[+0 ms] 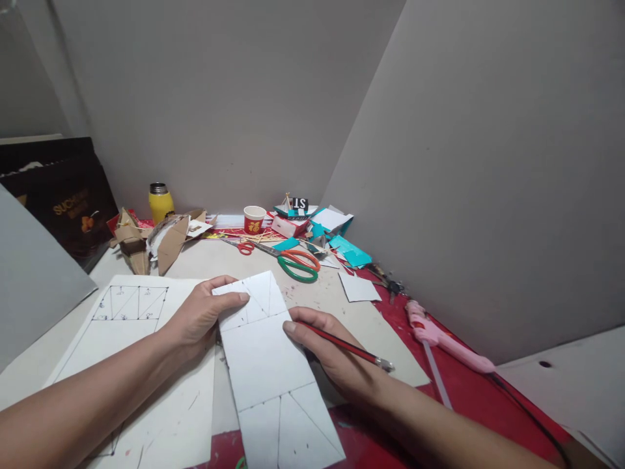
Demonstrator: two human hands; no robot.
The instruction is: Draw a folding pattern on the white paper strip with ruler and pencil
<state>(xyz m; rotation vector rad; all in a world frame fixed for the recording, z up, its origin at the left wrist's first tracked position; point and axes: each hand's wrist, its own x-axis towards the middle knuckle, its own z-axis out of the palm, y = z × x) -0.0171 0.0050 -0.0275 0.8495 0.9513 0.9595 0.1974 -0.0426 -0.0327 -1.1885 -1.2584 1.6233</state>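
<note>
My left hand (202, 312) grips the upper left edge of a long white card strip (273, 358), its thumb flat on top. Straight and slanting pencil-like lines mark both ends of the strip, and its middle is plain. Against the strip's right edge, my right hand (332, 352) is closed round a red-and-black pencil (349, 345), whose silvery end points right; the writing tip is hidden. Under my left forearm lies a white sheet (161, 391) with a drawn truss-like pattern of lines and dots.
Green-and-orange-handled scissors (297, 264) and smaller red scissors (245, 247) lie beyond my hands. Behind stand a red paper cup (254, 221) and a yellow bottle (161, 205) among cardboard scraps (173, 247). A pink glue gun (449, 342) with a cord lies right, by the wall.
</note>
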